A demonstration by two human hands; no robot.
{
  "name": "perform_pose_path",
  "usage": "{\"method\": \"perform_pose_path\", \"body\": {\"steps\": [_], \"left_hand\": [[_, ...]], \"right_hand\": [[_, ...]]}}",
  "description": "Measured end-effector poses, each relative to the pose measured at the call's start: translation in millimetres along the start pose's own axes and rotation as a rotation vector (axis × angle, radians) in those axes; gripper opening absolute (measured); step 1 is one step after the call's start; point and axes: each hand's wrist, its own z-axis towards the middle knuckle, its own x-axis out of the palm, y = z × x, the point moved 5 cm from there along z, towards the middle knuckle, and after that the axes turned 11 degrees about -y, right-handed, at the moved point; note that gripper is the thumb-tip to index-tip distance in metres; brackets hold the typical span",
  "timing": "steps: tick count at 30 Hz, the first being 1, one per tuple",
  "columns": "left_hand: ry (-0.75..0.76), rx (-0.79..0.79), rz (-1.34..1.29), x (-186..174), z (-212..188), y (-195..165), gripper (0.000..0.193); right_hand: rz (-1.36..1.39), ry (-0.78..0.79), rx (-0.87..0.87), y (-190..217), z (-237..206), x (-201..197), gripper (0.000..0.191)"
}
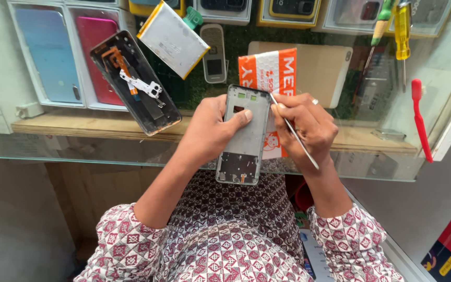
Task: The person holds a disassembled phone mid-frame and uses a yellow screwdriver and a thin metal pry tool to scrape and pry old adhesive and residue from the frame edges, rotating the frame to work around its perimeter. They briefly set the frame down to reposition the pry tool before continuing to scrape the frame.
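Nearest the camera are the person's patterned red-and-white sleeves and lap, with both forearms reaching up to the edge of the glass surface (69,149). The left hand (212,130) is closed around a grey phone middle frame (242,136), thumb pressed across its face and the other fingers wrapped behind — the frame stands upright above the near edge of the glass, its top end pointing away from the person. The right hand (309,122), a ring on one finger, pinches a thin metal tool (294,133) between thumb and fingers; the tool's tip touches the frame's upper right corner, and its shaft slants down past the wrist. Just behind the frame and partly hidden by it lies an orange-and-white packet (270,70) on a flat tan box (322,68). To the left, on the glass, an opened phone back housing (134,83) lies tilted, with an orange flex strip and a white bracket inside. Beyond it rests a silver flat battery (172,39), with a small grey keypad phone (214,52) just beside it. At the right a red toothbrush (420,117) lies along the surface's edge, and farther back a yellow-handled screwdriver (402,31) — near a green-handled one (383,21). Under the glass, far left, sit blue and pink phone back covers (74,55).
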Motion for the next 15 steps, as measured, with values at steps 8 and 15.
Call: {"method": "perform_pose_path", "body": {"steps": [8,15], "left_hand": [[0.018,0.024,0.083,-2.7,2.7,0.1,0.019],[0.007,0.006,0.044,-3.1,2.4,-2.8,0.021]], "right_hand": [[0.041,0.043,-0.006,0.0,5.5,0.4,0.014],[0.047,0.021,-0.029,-0.6,3.7,-2.4,0.015]]}}
